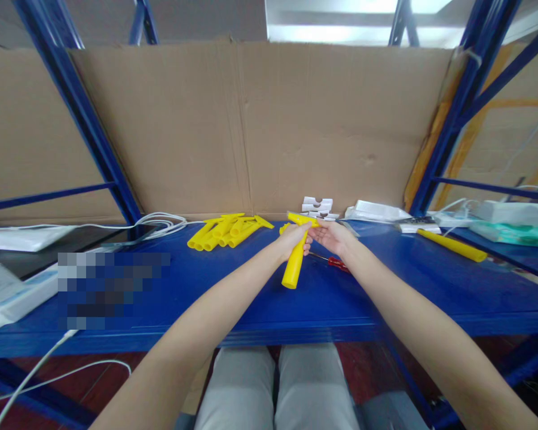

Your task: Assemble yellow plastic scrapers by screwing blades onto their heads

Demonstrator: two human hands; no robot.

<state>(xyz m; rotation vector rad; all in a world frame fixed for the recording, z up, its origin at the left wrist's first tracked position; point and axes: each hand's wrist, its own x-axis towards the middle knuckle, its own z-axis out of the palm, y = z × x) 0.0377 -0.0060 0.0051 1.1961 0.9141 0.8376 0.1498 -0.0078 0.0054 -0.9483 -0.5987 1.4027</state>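
Observation:
My left hand [290,241] is closed round the neck of a yellow T-shaped tool [292,272], whose thick round handle points down toward me. At the right end of its crosspiece, the fingers of my right hand [332,236] pinch the piece. Any small part between those fingers is too small to make out. A screwdriver with a red handle [338,264] lies just below my right hand, partly hidden by my forearm. To the left rests a pile of similar yellow T-shaped tools [226,232]. Some more yellow shows behind my left hand.
The blue shelf [233,292] has a cardboard back panel [318,125] and blue uprights. Small white cards [317,205] and a white packet [376,211] lie at the back. A longer yellow rod [452,245] sits on the right. White cables [165,221] and a power strip [24,294] occupy the left.

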